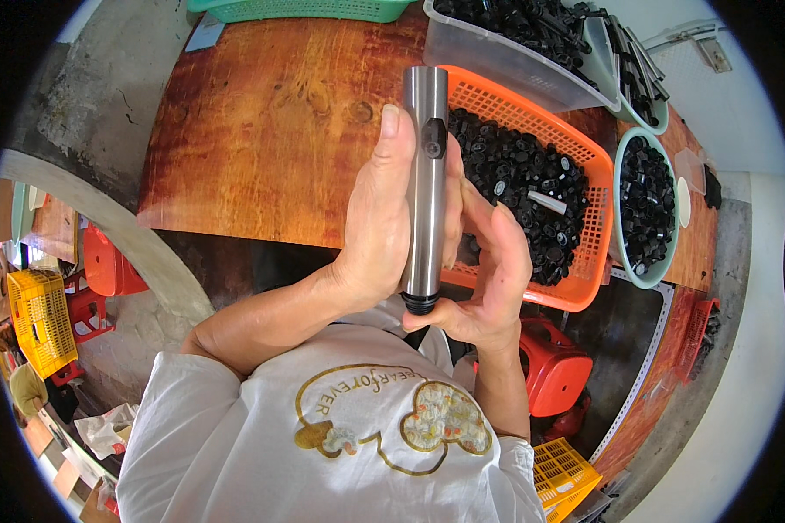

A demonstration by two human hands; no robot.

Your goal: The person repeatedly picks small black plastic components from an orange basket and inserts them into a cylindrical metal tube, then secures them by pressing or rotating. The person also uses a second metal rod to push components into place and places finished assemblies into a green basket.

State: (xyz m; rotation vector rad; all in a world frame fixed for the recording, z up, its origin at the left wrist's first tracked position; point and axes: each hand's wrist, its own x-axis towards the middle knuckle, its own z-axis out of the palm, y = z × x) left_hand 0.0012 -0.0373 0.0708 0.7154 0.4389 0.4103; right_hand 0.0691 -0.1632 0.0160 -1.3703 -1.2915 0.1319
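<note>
A silver metal flashlight tube [425, 200] stands nearly upright in front of my chest. It has a black oval button near its top and a black threaded end at the bottom. My left hand [379, 213] grips it from the left, its thumb pointing up along the side and its fingers wrapped behind, showing past the right edge. At the lower right, my right hand [493, 288] is curled, its thumb pressed against the black threaded end. Its fingers are bent beside the tube.
Behind the tube, an orange basket [604, 196] of small black parts sits on the wooden table [253, 131]. A clear bin [515, 61] and a pale green basin [621, 209] hold more black parts. A red stool [556, 375] is below right, a yellow crate [44, 322] far left.
</note>
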